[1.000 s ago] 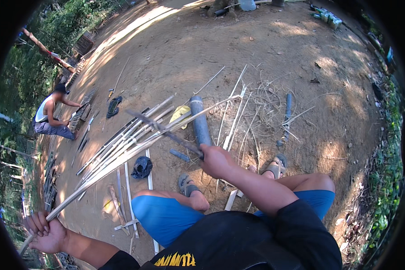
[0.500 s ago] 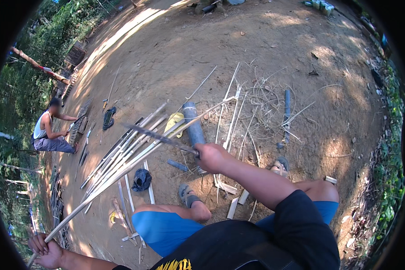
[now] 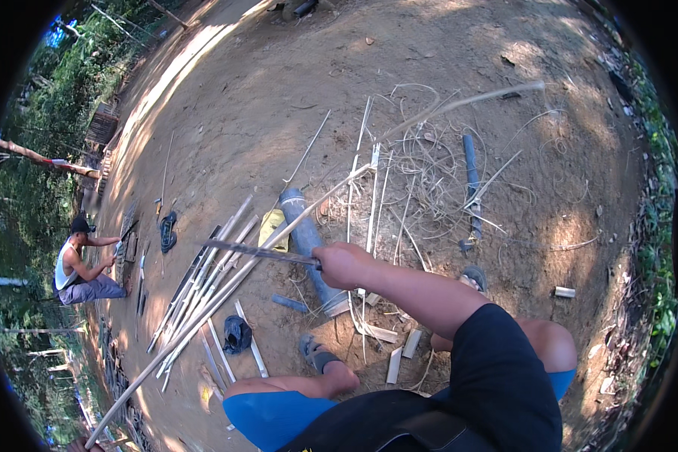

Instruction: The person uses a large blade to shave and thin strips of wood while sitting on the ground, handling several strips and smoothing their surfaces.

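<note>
Gripping the long knife [image 3: 260,252] in my clenched right hand [image 3: 344,265], its blade pointing left across the bamboo strip [image 3: 233,282]; my left hand is out of view.

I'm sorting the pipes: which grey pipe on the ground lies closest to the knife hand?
The thick grey pipe just under the right hand. The thinner grey pipe lies farther off among the curled shavings.

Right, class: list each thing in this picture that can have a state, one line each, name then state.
right hand: closed on the blade's handle.
blade: held level above the ground, pointing left.
long bamboo strip: slanted, raised off the ground.
grey pipe: lying flat.
left hand: out of view.
other person: crouched, working.
</note>
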Action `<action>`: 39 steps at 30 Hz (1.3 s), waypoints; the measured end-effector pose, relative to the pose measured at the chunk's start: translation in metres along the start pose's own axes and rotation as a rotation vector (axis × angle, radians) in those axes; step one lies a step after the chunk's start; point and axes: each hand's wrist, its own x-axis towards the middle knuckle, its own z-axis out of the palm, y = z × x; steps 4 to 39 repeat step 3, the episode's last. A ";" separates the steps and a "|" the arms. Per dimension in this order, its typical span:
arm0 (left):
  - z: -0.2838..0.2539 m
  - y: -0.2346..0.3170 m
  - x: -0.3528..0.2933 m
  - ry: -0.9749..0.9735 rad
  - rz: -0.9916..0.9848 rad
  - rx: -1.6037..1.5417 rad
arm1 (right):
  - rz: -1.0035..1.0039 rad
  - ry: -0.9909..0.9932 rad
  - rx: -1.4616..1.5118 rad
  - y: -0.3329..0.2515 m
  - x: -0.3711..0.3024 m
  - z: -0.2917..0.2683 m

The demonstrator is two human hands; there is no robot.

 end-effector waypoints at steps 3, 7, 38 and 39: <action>0.017 -0.033 -0.004 0.006 -0.001 -0.106 | -0.041 0.078 0.005 0.012 0.012 0.002; 0.017 -0.033 -0.004 0.006 -0.001 -0.106 | -0.041 0.078 0.005 0.012 0.012 0.002; 0.017 -0.033 -0.004 0.006 -0.001 -0.106 | -0.041 0.078 0.005 0.012 0.012 0.002; 0.017 -0.033 -0.004 0.006 -0.001 -0.106 | -0.041 0.078 0.005 0.012 0.012 0.002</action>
